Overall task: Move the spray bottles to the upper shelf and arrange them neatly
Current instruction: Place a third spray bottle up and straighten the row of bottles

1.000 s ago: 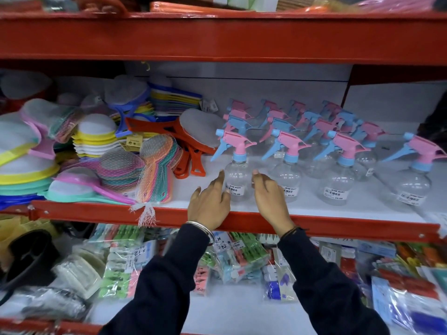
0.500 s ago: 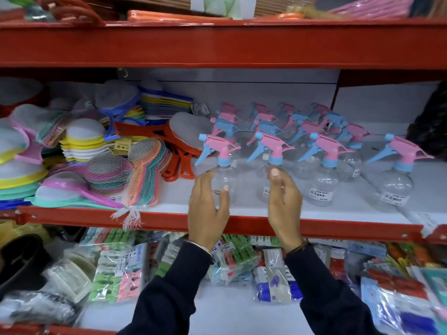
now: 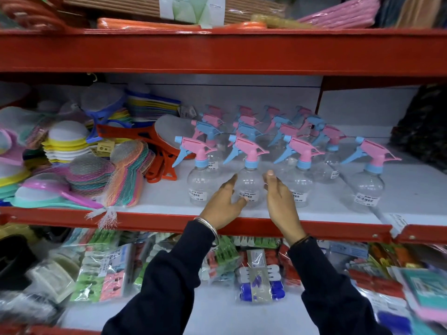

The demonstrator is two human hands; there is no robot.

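Note:
Several clear spray bottles with pink and blue trigger heads stand in rows on the white middle shelf (image 3: 169, 201). The front row holds one bottle at the left (image 3: 202, 187), a second bottle (image 3: 250, 182), a third (image 3: 300, 184) and one further right (image 3: 367, 189). My left hand (image 3: 225, 204) cups the left side of the second bottle, thumb on its label. My right hand (image 3: 281, 201) is spread just to that bottle's right, in front of the third bottle. Neither hand lifts anything.
Netted scrubbers (image 3: 125, 175), coloured strainers (image 3: 65, 143) and orange paddles (image 3: 159, 165) crowd the shelf's left. A red beam (image 3: 217, 52) runs overhead with rolled mats (image 3: 338, 15) above. Packaged clips (image 3: 104, 272) fill the lower shelf. A dark object (image 3: 423, 126) sits far right.
Both hands have shifted right: the left hand left the first front bottle and went to the second, and the right hand slid off the second bottle to its right side. The view moved closer.

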